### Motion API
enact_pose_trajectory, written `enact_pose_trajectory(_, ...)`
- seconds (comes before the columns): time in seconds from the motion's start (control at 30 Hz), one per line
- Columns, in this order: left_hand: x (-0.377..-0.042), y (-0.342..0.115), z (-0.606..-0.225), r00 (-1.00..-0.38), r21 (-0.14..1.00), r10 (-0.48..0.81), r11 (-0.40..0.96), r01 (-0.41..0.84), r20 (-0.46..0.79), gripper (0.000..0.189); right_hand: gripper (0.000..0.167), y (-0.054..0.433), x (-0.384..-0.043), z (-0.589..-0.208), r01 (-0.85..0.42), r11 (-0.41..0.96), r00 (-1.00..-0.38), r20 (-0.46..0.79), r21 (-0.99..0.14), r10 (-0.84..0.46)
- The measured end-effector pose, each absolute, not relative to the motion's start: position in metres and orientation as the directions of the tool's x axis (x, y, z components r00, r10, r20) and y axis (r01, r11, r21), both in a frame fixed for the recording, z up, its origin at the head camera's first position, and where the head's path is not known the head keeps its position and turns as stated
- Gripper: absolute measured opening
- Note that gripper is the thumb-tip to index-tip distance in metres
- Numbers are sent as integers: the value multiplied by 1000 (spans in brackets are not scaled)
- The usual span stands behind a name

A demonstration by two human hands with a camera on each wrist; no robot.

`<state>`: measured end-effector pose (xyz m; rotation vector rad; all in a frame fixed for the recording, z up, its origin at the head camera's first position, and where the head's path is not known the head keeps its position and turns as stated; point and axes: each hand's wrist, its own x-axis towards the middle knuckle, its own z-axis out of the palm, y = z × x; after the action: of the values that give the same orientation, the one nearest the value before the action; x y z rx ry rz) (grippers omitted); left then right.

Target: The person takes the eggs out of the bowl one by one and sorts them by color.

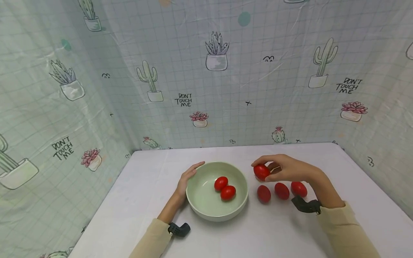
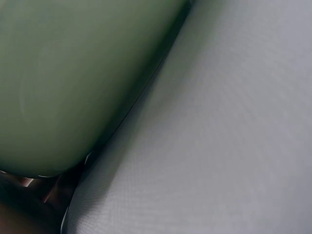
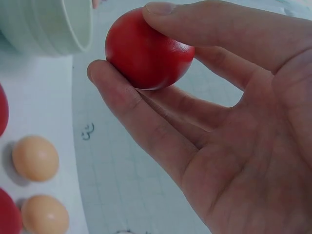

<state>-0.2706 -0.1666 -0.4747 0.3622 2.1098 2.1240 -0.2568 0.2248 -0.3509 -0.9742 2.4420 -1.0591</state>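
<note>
A pale green bowl (image 1: pixel 217 215) stands on the white table, with a red egg (image 1: pixel 221 183) and another red egg (image 1: pixel 228 193) inside, side by side. My left hand (image 1: pixel 186 180) rests along the bowl's left outer side; in the left wrist view the bowl wall (image 2: pixel 73 73) hides most of it. To the right of the bowl, my right hand (image 1: pixel 288 167) pinches a red egg (image 3: pixel 146 51) between thumb and fingertips. Nearer me lie three more red eggs in a row: the left one (image 1: pixel 264 194), the middle one (image 1: pixel 281 191) and the right one (image 1: pixel 299 189).
Two tan eggs, one (image 3: pixel 35 158) beside the other (image 3: pixel 45 214), lie on the table near red eggs in the right wrist view. A cactus-print sheet (image 1: pixel 238 89) hangs behind the table (image 1: pixel 142 186). Dark wrist devices sit at both cuffs.
</note>
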Motion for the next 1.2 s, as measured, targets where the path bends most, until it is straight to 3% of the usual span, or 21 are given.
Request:
enact_pose_trajectory(0.83, -271, -166, -474, -963, 997, 258, -31, 75, 80, 51, 53, 293, -253, -362, -381, 564, -818, -16, -733, -574)
enact_pose_trajectory(1.2, -273, -167, -476, -960, 996, 266, -31, 78, 84, 51, 56, 328, -254, -374, -287, 599, -867, -63, -748, -495)
